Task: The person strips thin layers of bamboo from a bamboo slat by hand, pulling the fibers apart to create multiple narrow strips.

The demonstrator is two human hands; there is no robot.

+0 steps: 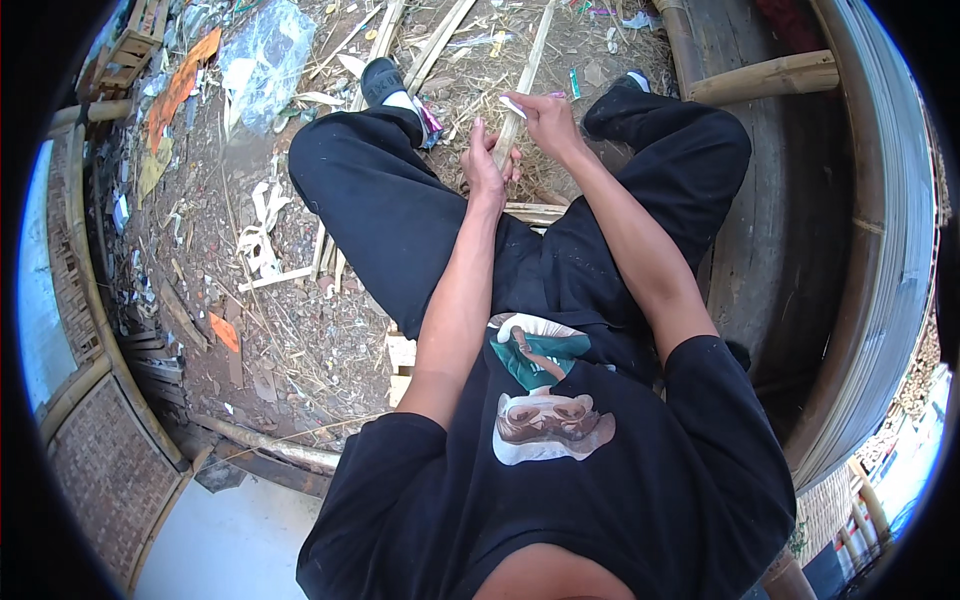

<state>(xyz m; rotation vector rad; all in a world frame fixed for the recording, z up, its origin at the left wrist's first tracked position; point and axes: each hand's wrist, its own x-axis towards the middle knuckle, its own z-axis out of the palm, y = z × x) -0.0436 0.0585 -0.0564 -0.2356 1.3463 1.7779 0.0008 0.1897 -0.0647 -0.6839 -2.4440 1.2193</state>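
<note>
A long pale strip of bamboo or wood [532, 65] slants up and away between my knees. My left hand [486, 168] is closed round its near end, fingers curled beneath it. Farther up the strip, my right hand [553, 125] is closed with its thumb and fingers at the strip's edge. A small white piece with a pinkish edge [512, 106] shows at those fingertips, lying against the strip. It is too small to tell what kind of thing it is. Thin shavings [462, 125] lie on the ground below my hands.
More pale strips [430, 50] lie on the littered ground beyond my left foot. A clear plastic sheet [268, 65] and an orange scrap [185, 85] are at the far left. A bamboo pole [765, 78] and dark planks [750, 230] stand close on my right.
</note>
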